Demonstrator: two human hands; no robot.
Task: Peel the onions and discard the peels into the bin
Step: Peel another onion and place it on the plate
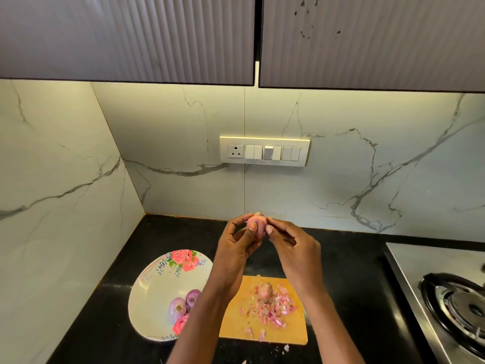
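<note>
Pink onion [256,225] held aloft; another [265,289] amid peels [273,308], apparently unpeeled.

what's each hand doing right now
Left hand: grips the onion, held up above the counter.
Right hand: fingertips pinch at the same onion's side, peeling.

We see a white plate [154,292] with pink roses (purple onions [183,303] on it), an orange-tan board [294,329], black counter [168,232].
</note>
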